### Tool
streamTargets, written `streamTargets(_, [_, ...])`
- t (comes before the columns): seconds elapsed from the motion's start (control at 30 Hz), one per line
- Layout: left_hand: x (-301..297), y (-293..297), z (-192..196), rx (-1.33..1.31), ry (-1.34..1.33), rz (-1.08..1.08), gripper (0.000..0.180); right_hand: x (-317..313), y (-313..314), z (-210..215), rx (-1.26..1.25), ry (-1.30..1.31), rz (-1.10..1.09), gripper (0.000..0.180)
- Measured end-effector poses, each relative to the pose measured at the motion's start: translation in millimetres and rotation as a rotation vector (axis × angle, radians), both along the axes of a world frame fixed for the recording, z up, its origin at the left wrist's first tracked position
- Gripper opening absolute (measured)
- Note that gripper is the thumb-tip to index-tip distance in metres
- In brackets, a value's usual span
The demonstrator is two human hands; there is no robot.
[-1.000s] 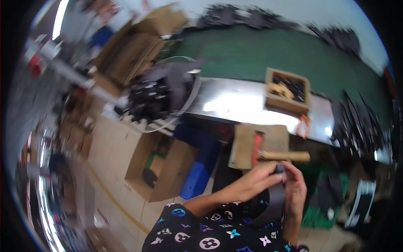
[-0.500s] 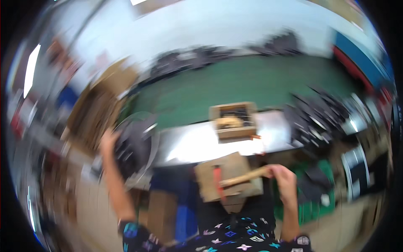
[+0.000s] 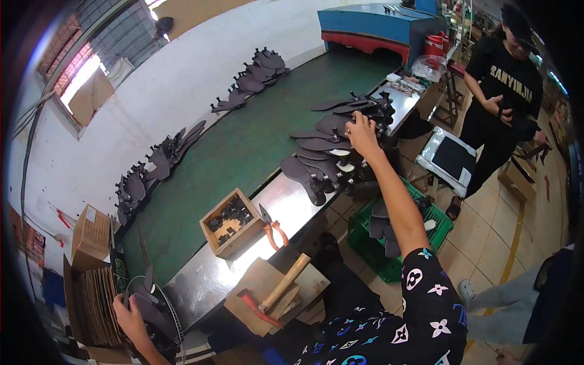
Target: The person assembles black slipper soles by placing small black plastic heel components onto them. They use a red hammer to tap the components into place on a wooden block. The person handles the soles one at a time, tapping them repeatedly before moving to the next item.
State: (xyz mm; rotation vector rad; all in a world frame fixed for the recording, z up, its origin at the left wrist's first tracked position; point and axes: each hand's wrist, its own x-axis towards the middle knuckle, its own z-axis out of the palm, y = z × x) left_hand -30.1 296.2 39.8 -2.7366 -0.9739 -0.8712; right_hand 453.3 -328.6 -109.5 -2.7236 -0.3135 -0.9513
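My right hand (image 3: 363,132) reaches into a heap of dark flat sandal soles (image 3: 313,155) with black knobs on them. Its fingers are bent around one sole at the top of the heap. Low at the left, my left hand (image 3: 129,317) is at the rim of a round wire basket (image 3: 173,307) holding more dark soles. Its thumb and fingers look apart, and I make out nothing held between them. A hammer with a wooden handle (image 3: 286,283) and a red head rests on a brown board (image 3: 243,283) in front of me.
A wooden box (image 3: 234,222) of small black parts stands beside orange-handled pliers (image 3: 274,228) on the metal ledge. Behind runs a green belt (image 3: 243,146) toward a blue machine (image 3: 371,27). A green crate (image 3: 389,261) sits at right; a person (image 3: 502,91) stands beyond.
The view has swung to the right. My right hand has let go of the hammer and moved onto the heap of soles. My left hand stays by the wire basket.
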Motion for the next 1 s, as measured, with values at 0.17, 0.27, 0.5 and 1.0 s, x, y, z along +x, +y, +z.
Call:
streamTargets(0.17, [34, -116, 29, 0.138, 0.032, -0.145, 0.037, -22, 58, 64, 0.0, -0.37, 0.158, 0.014])
streamTargets(0.27, [58, -184, 38, 0.129, 0.042, -0.368, 0.054, -117, 117, 149, -0.219, -0.461, 0.542, 0.013])
streamTargets(0.5, [67, -244, 1, -0.328, 0.185, -0.78, 0.057, -270, 199, 175, 0.034, -0.53, 1.423, 0.049])
streamTargets(1.0, [35, -254, -190, -0.586, 0.023, -0.258, 0.097, -350, 97, -90, 0.476, 0.902, 0.628, 0.044])
